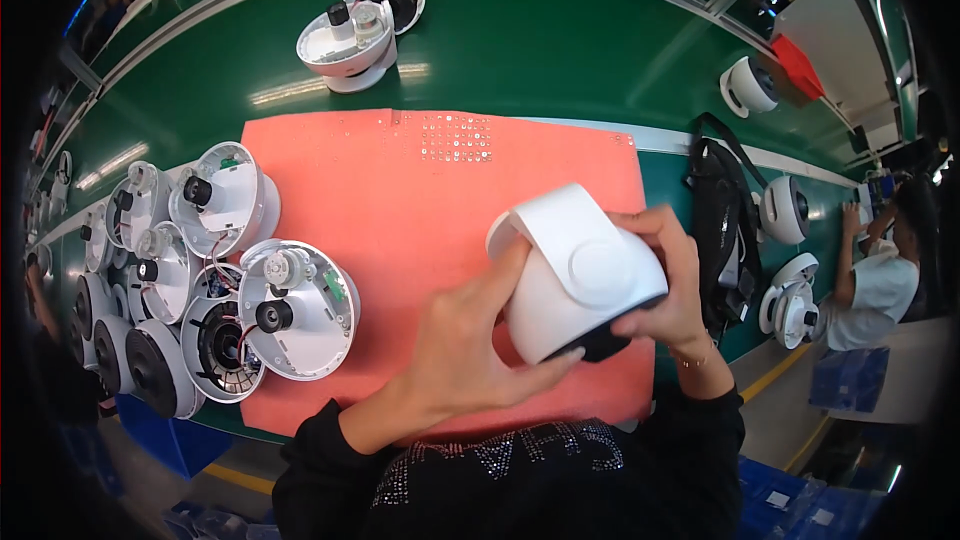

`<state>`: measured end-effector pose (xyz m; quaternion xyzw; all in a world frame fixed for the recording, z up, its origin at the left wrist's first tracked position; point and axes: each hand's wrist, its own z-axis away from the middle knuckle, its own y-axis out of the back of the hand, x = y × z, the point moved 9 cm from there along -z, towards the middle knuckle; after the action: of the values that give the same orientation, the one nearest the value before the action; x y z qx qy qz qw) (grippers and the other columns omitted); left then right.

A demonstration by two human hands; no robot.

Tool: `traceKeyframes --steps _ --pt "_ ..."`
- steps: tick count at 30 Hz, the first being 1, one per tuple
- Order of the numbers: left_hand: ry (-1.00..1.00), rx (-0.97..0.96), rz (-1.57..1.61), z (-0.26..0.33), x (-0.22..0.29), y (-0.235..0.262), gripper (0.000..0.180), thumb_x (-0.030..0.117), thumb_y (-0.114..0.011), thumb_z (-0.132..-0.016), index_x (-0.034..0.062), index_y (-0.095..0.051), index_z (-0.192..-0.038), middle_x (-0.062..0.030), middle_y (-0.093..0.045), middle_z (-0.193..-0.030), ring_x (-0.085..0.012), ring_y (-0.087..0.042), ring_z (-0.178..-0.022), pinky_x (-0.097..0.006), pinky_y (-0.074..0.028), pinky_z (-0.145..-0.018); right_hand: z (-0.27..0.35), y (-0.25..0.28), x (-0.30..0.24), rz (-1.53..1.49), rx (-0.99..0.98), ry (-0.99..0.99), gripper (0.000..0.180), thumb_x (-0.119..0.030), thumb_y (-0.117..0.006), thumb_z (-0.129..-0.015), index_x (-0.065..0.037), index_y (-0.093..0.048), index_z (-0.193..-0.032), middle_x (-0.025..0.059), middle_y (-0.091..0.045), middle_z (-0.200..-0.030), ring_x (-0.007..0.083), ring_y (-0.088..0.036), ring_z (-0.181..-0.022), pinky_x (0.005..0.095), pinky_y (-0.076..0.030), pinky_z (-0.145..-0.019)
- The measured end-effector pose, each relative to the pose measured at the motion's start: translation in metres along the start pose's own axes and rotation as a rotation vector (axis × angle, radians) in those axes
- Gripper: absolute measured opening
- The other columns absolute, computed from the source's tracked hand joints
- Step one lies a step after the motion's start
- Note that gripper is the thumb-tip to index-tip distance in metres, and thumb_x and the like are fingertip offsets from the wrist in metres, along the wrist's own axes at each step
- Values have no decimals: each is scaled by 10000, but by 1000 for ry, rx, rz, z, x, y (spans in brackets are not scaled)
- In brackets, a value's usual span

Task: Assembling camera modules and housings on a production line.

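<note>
Between my two hands is a white dome camera housing (pixel 590 265), tilted, with a round cap on its side and a dark face turned down toward me. My left hand (pixel 470 340) grips its left side, thumb along the lower edge. Fingers of my right hand (pixel 668 265) wrap round the right side, with the thumb at the dark rim. Both hold it above an orange mat (pixel 400 240). At the mat's left edge lies an opened white housing (pixel 300 310) with a black lens, a motor and wires showing.
Several more opened housings (pixel 215 200) crowd the left, with dark-faced covers (pixel 160 365) beside them. Small screws (pixel 457 138) sit in rows on the mat. An opened unit (pixel 350 40) stands beyond it. At the right lie a black bag (pixel 722 230) and finished-looking cameras (pixel 783 210); a person (pixel 875 275) works farther off.
</note>
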<state>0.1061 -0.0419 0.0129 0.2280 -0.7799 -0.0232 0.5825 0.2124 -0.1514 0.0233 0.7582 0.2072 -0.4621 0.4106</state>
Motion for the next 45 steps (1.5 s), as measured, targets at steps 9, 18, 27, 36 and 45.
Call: traceKeyframes --steps 9,18,27,36,45 --pt "28 17 681 -64 -38 5 834 161 -754 -577 -57 -350 -1274 -150 -505 -1182 -228 -508 -1081 -318 -439 -887 -50 31 -31 -352 67 51 927 -234 -776 -596 -79 -224 -1325 168 -403 -1268 244 -426 -1154 328 -349 -956" --pt "-80 205 1276 -86 -85 -7 750 640 -364 -792 164 -238 -1357 -97 -303 -1372 -325 -343 -1232 -483 -322 -1003 -57 -5 -55 328 172 285 895 -169 -768 -556 -42 -319 -1319 168 -415 -1276 317 -481 -1109 367 -374 -950" --pt "19 402 1428 -113 -117 0 654 605 -306 -853 135 -319 -1307 -93 -404 -1286 -269 -439 -1152 -410 -381 -955 -71 -19 -34 409 430 265 925 -211 -773 -582 -6 -269 -1330 207 -390 -1282 317 -476 -1119 374 -452 -877" --pt "631 376 1031 -112 -143 -14 496 384 -547 -835 110 -308 -1171 -189 -436 -1198 -284 -539 -1024 -404 -474 -822 -109 5 131 -972 450 -532 608 -448 -564 -779 -73 -389 -1225 134 -463 -1118 295 -506 -998 455 -440 -861" --pt "492 582 1134 -104 -162 22 439 135 -542 -800 64 -284 -1149 -203 -413 -1193 -315 -507 -1068 -383 -449 -880 -156 66 206 -971 662 -413 803 -561 -598 -736 -70 -299 -1296 113 -347 -1277 313 -381 -1170 456 -338 -980"
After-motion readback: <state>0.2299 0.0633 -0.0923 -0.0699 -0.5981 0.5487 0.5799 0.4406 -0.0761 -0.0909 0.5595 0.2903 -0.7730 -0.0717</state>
